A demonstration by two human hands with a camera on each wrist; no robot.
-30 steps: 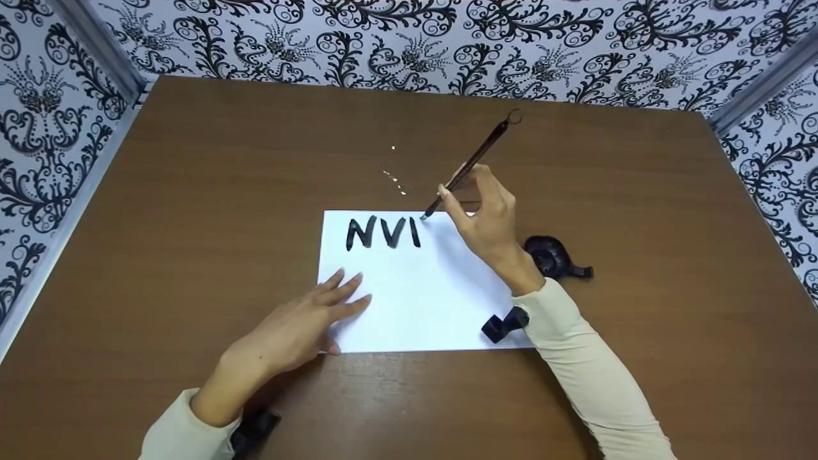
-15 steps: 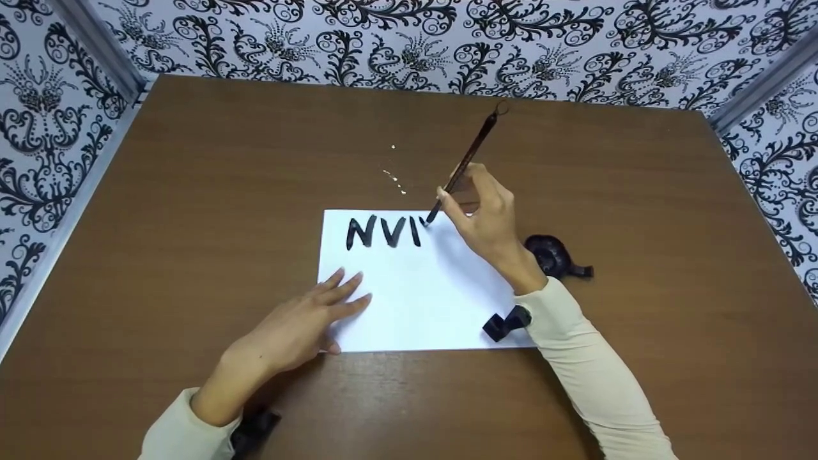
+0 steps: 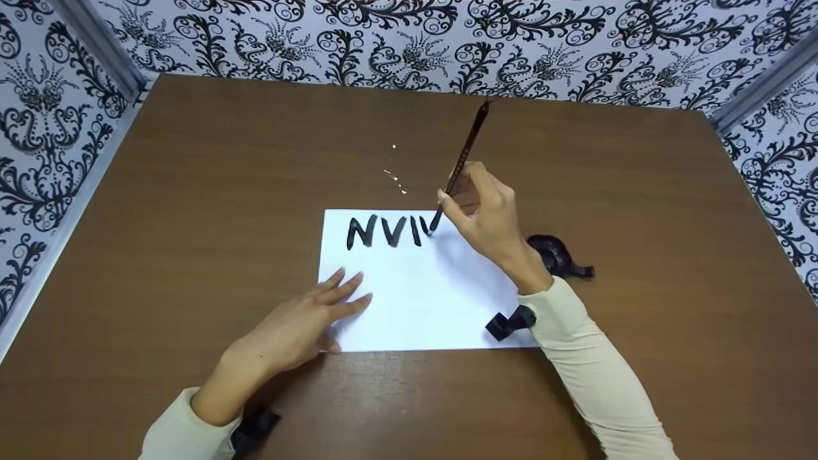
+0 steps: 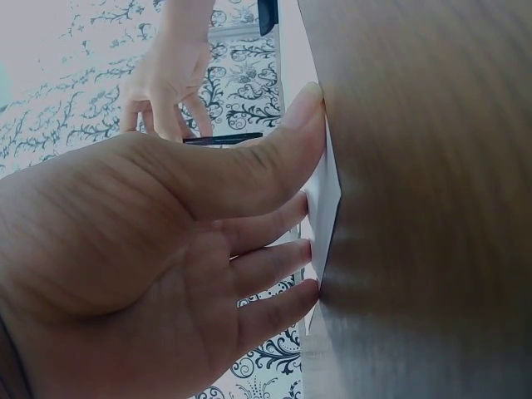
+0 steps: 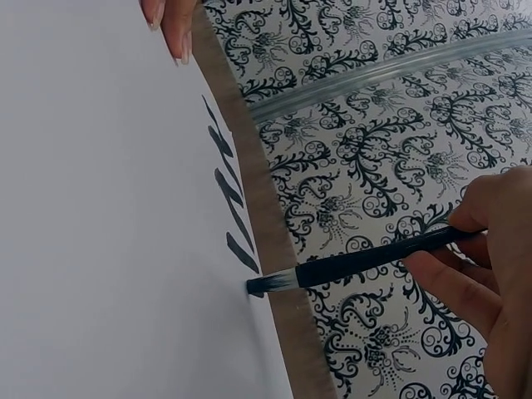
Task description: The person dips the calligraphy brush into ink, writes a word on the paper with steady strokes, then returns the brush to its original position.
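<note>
White paper (image 3: 415, 300) lies on the brown worktop (image 3: 223, 191); its middle is the clock's centre in the head view. At 8 o'clock the left hand (image 3: 300, 326), fingers spread and nearly straight, rests its fingertips on the sheet, gripping nothing. Around half past one, the right hand (image 3: 489, 220) pinches a dark brush (image 3: 470, 137) leaning toward 1 o'clock, its tip touching the sheet near 12, at the foot of the rightmost stroke. Black letters (image 3: 388, 231) sit near 11. Between 2 and 3, the right wrist partly hides a round black dish (image 3: 555, 255).
</note>
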